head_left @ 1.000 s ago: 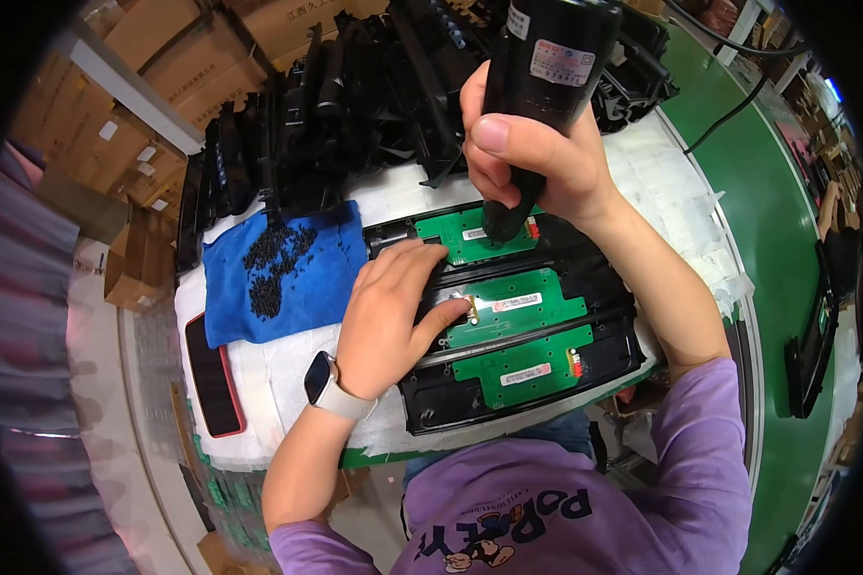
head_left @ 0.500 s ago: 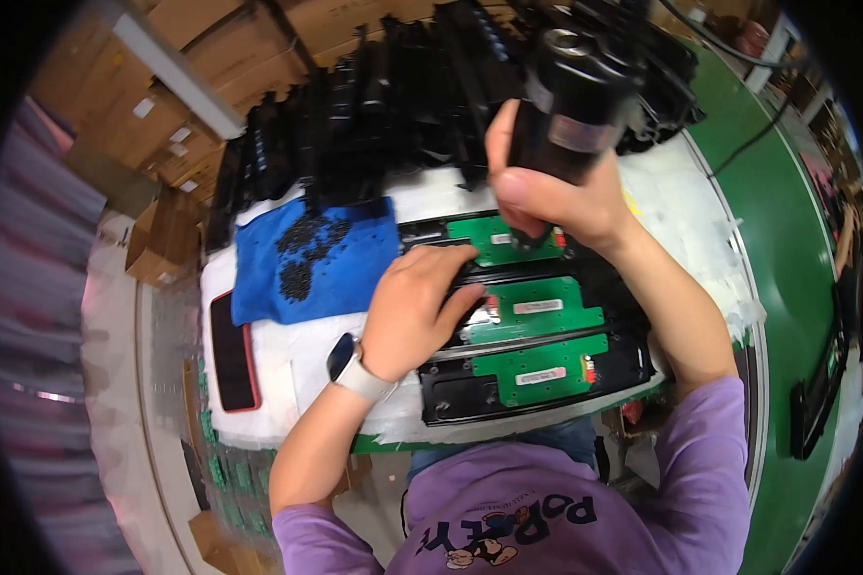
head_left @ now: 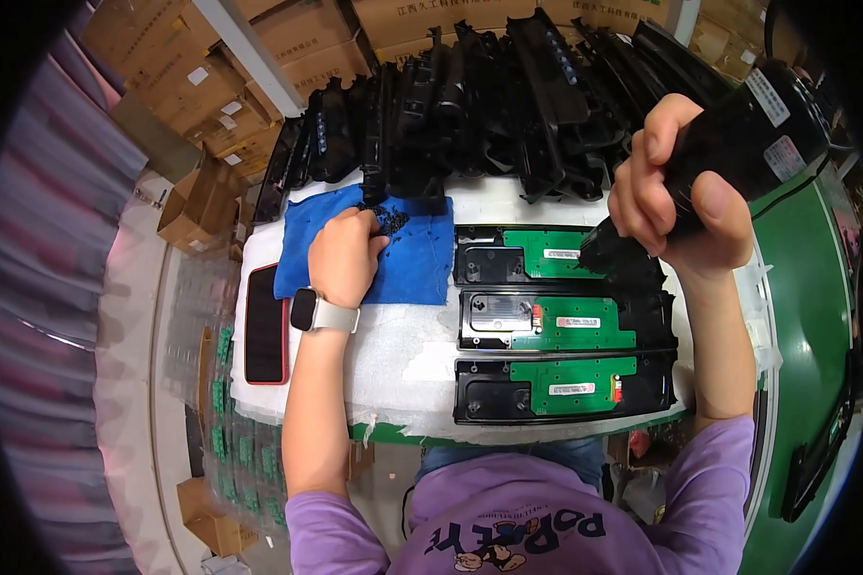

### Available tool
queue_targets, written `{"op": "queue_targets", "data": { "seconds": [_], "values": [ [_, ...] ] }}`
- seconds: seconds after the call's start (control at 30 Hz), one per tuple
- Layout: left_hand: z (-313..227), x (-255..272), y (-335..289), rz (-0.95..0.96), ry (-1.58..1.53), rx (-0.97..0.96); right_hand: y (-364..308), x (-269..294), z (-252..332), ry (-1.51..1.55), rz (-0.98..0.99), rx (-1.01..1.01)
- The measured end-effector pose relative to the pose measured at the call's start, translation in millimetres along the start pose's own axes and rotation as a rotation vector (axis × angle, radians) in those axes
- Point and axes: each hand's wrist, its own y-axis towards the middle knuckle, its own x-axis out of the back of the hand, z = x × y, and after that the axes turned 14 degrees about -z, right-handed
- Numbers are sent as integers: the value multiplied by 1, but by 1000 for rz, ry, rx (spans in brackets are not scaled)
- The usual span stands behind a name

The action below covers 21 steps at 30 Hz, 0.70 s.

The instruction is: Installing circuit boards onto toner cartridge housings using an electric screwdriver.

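My right hand (head_left: 681, 196) is wrapped round a black electric screwdriver (head_left: 753, 134), held tilted. Its nose points down over the farthest of three black plastic panels (head_left: 489, 268), near a green circuit board (head_left: 527, 244); whether the tip touches cannot be seen. On a blue cloth (head_left: 417, 273), my left hand (head_left: 343, 254) has its fingers curled together at a heap of small black screws (head_left: 393, 220). What the fingertips hold is hidden. Green boards also lie in the middle panel (head_left: 657, 311) and the nearest panel (head_left: 479, 393).
Many black plastic housings (head_left: 537, 105) are stacked across the back of the table. A phone with a red edge (head_left: 267, 326) lies left of the cloth. Cardboard boxes (head_left: 307, 43) stand behind. A green work surface (head_left: 801, 259) runs along the right.
My left hand has left the panels and moved left onto the screws on the cloth. The screwdriver, still in my right hand, has tilted and shifted right in the picture; the view has shifted too.
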Motion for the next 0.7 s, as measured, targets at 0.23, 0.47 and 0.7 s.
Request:
{"op": "queue_targets", "data": {
  "seconds": [0.23,0.47,0.7],
  "values": [
    [-5,-1,3,-166,11,-49,1,0,2,-44,-41,-22],
    [-15,11,4,32,-1318,716,-1,-5,4,-71,-114,-21],
    [-62,-1,-13,408,-1990,981,-3,-9,5,-22,-149,-49]
  ]
}}
